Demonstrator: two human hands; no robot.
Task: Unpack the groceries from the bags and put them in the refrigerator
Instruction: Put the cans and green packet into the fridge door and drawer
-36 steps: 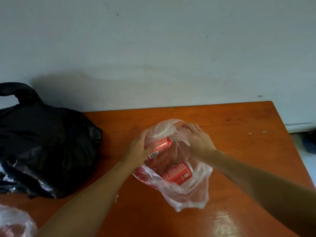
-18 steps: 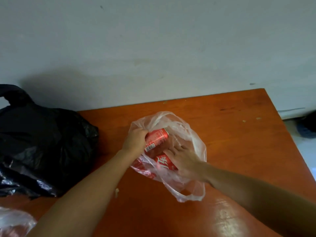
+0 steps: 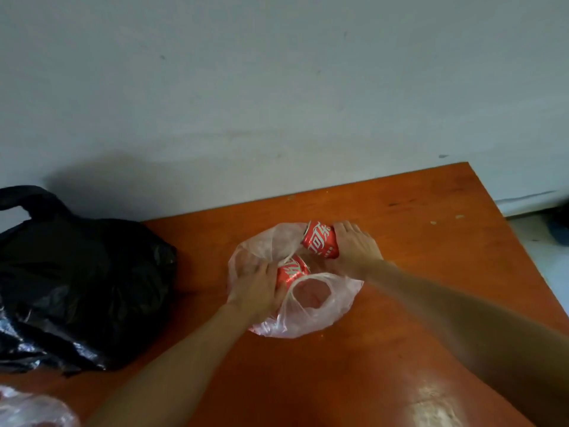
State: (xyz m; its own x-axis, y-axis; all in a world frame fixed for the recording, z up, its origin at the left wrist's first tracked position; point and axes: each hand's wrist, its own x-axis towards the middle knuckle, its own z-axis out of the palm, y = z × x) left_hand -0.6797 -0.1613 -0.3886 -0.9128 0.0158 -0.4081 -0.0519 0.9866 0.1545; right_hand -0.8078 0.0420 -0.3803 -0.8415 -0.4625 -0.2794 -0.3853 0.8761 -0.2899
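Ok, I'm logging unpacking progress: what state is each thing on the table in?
Clear bag, open, slumped on the table.
Far can, outside the bag at its far rim, tilted, held by the right hand.
Near can, at the bag's mouth, held by the left hand.
Black bag, bulging, untouched.

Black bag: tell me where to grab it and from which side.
Take the handle loop at the black bag's top, hooking in from above. It stands up clear of the slack, bulging body, which offers nothing firm to grip.
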